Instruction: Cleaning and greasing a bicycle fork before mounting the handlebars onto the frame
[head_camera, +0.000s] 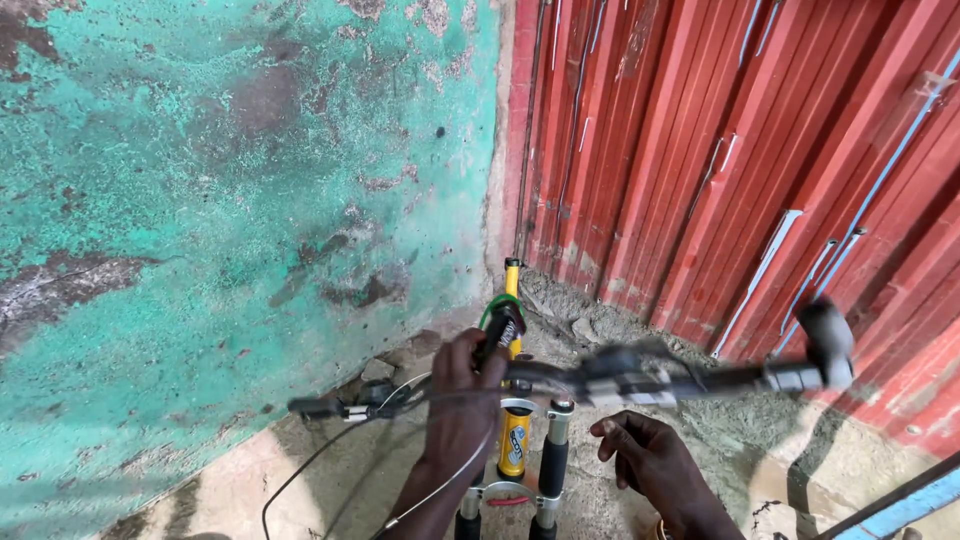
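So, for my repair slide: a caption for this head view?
Left hand grips the bicycle stem; right hand open below the handlebar.

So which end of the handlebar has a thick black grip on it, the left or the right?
The right end, out by the red corrugated wall. It carries a fat black grip, while the left end is thin with only a brake lever. Neither hand touches either end.

The lower fork runs out of the bottom edge; the left hand hides the stem; the right grip is blurred.
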